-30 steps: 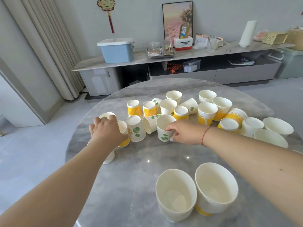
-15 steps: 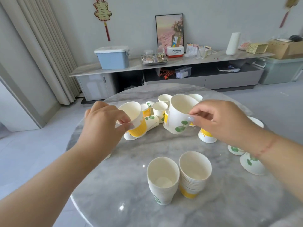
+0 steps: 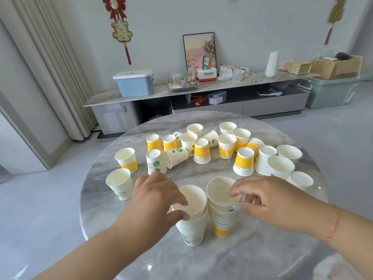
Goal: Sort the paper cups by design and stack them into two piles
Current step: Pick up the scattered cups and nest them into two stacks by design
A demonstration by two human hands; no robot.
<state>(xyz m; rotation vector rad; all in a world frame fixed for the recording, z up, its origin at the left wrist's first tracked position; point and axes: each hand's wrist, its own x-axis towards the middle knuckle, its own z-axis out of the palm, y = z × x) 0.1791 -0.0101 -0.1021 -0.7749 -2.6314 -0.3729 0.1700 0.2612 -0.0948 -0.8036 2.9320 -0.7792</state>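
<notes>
Low in the middle of the frame, two piles are standing side by side on the marble surface (image 3: 252, 259): the green-leaf pile (image 3: 191, 231) on the left and the yellow-band pile (image 3: 222, 225) on the right. The left hand (image 3: 157, 201) is pinching the rim of the top cup (image 3: 191, 201) on the green-leaf pile between thumb and fingers, and the right hand (image 3: 262, 201) is likewise closing narrowly on the rim of the topmost cup (image 3: 221, 191) over the yellow-band pile; whether either cup is fully seated is hard to tell. The loose cups (image 3: 201, 150) are lying scattered across the centre and right of the frame, some upright, some inverted, a few on their sides. These look like thin paper: very light, easily crushed, and likely to tip a tall pile if pressed off-centre. A gentle pinch at the rolled rim, the stiffest part, seems the safest hold, lowering each cup straight down.
</notes>
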